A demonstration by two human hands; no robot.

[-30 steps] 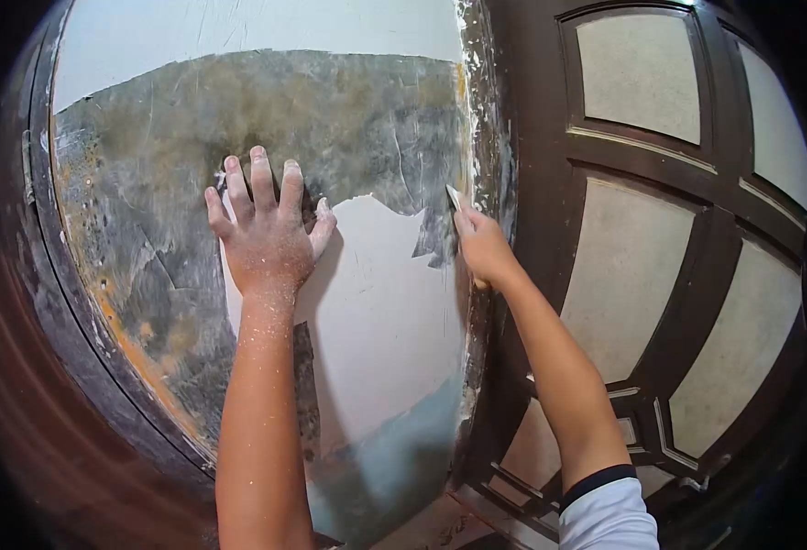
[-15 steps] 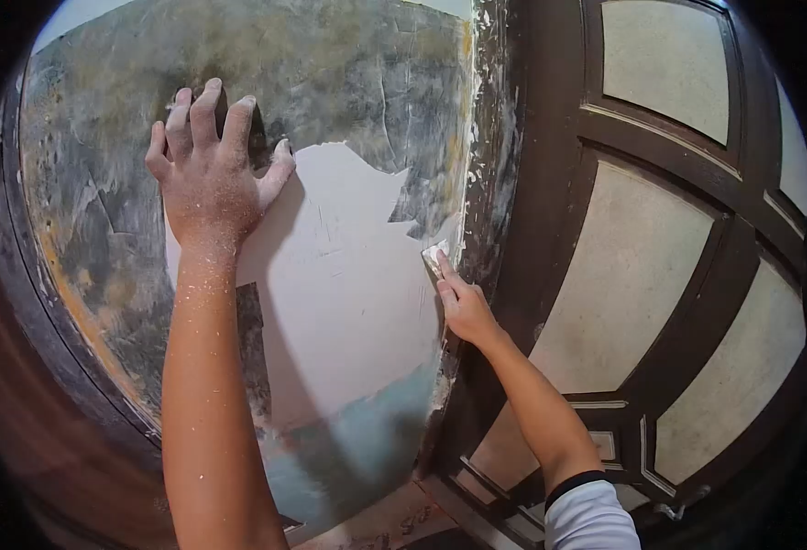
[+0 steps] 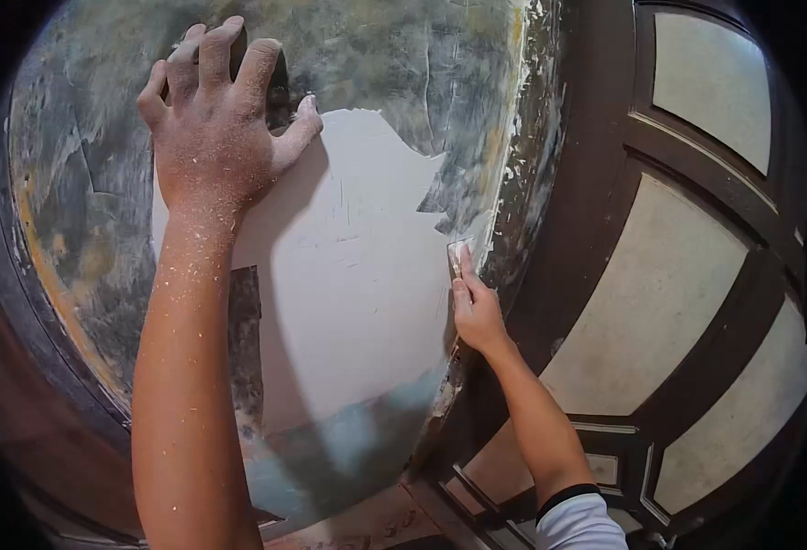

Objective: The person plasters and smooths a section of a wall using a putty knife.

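Note:
My left hand (image 3: 215, 147), dusted with white powder, is spread with bent fingers against the mottled grey-green wall (image 3: 357, 55). Its thumb lies beside the upper left edge of a smooth white patch (image 3: 357, 266). Lower and to the right, my right hand (image 3: 479, 316) grips a small putty knife (image 3: 458, 249), a finger stretched along it. White material covers part of the blade, which meets the wall at the right edge of the patch. Most of the handle is hidden in my hand.
A dark door frame with flaking white paint (image 3: 521, 156) borders the wall on the right. Beyond it stands a dark brown door with pale panels (image 3: 651, 284). Below the patch runs a bluish-green band (image 3: 357, 431). Another dark frame (image 3: 9, 266) edges the left side.
The view has shifted, so the wall and door sit further right and my left hand appears larger and higher. The putty knife now points more upright, near the same patch edge.

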